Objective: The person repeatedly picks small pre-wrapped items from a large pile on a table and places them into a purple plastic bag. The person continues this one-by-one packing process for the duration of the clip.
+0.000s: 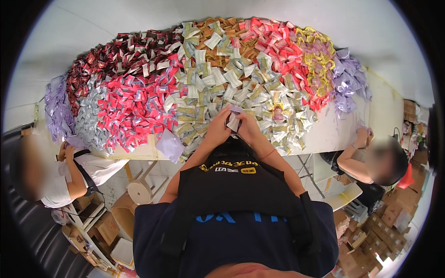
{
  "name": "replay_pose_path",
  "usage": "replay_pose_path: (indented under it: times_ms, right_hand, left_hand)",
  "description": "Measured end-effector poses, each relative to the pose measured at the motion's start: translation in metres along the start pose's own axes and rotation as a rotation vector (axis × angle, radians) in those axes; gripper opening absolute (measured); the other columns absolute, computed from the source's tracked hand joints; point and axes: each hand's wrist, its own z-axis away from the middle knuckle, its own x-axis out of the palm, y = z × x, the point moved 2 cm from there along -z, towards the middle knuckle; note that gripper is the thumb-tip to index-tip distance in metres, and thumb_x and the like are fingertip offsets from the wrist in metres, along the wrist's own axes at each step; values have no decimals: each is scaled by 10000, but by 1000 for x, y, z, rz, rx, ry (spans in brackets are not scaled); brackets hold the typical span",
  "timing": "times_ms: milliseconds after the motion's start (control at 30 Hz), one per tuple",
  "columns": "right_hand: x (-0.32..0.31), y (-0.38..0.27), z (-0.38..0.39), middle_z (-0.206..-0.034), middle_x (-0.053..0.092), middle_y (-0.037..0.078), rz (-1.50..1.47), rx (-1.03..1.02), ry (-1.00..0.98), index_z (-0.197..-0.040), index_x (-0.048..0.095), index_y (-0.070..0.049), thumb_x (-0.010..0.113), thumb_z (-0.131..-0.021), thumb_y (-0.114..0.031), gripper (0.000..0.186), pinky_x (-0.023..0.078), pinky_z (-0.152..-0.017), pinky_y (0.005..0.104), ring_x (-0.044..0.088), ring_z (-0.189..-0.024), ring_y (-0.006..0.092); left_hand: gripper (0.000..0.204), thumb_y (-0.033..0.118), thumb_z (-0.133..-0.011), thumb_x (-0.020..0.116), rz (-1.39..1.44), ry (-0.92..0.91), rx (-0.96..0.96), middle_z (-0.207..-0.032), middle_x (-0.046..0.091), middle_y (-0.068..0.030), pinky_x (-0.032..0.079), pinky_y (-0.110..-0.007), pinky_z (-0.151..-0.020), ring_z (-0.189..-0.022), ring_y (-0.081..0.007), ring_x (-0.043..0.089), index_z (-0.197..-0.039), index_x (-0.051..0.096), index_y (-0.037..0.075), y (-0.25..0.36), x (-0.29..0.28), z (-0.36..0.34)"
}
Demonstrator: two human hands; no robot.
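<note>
Close in front of my chest, my left hand and my right hand are closed together around a small lilac pouch. A whitish packet face shows between the thumbs; whether it is part of the pouch or a separate sachet is unclear. Right beyond my fingers lies a heap of white-and-green sachets. To the left of my left forearm, a flat lilac pouch rests at the table's near edge, partly over it.
Sachets cover the table: pink ones, dark red ones, yellow-edged ones. Lilac pouches lie at both ends. One person works at left, another at right. A stool and cartons stand below.
</note>
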Motion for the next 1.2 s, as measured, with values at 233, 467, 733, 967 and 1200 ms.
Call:
replay_pose_path:
  times_ms: [233,467,733,967,1200]
  right_hand:
    - [-45,29,-9,-865,606,224,1563,-523,225,-974,547,27,616,-725,-126,300,495,-671,379,618,-783,317]
    - [-13,-5,16,-696,614,144,1965,-376,180,-956,530,-49,562,-761,-179,236,472,-539,438,600,-613,350]
    - [-21,-61,2,-856,595,159,1753,-630,-8,-1026,551,-84,572,-779,-134,254,475,-641,430,588,-759,353]
    - [-41,-48,-14,-762,574,188,1639,-587,35,-799,576,-5,547,-808,-131,130,442,-678,434,556,-767,367]
    - [-68,-39,-12,-630,493,79,923,-170,166,-733,544,-41,470,-892,-176,222,382,-530,331,487,-591,226]
  left_hand:
    - [569,-90,-623,434,-84,-138,207,-1367,394,-145,389,-339,-956,-1235,-304,405,-1190,470,-53,9,22,-3]
    - [555,-59,-636,433,-133,-224,95,-1330,449,-75,442,-348,-878,-1126,-295,489,-1177,517,37,-7,14,-22]
    - [503,-45,-645,447,-145,-311,164,-1063,627,-86,463,-301,-634,-718,-240,602,-1125,557,59,-44,20,-70]
    - [625,-46,-658,495,257,-70,-171,-1059,594,-76,413,-229,-526,-557,-78,475,-1269,406,52,-77,-27,-10]
    - [225,263,-844,565,55,-245,-390,-629,505,-38,373,-272,-441,-461,-146,461,-865,497,49,-112,-7,-15]
